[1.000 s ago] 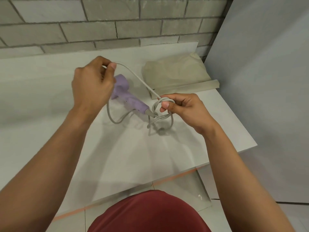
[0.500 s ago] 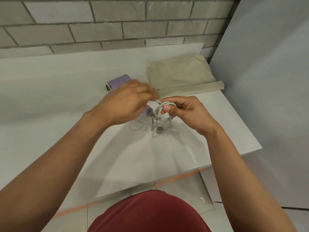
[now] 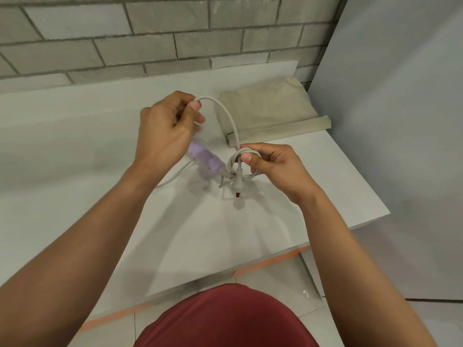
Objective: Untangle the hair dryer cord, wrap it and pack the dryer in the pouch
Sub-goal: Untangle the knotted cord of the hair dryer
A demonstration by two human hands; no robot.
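Hands: left (image 3: 166, 128) pinches cord (image 3: 226, 113); right (image 3: 271, 162) holds coils.

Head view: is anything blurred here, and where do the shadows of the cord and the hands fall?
In the head view the left hand looks slightly blurred and the right hand sharp; soft shadows of hands and cord fall on the white table, toward the camera; no glare shows.

White surface (image 3: 75, 151) set against a grey brick wall (image 3: 150, 33) at the back. Plain grey panel (image 3: 400, 121) standing along the right side. Below the near edge, pale floor tiles (image 3: 275, 281) with an orange strip (image 3: 270, 262) and a small white scrap (image 3: 305, 293).
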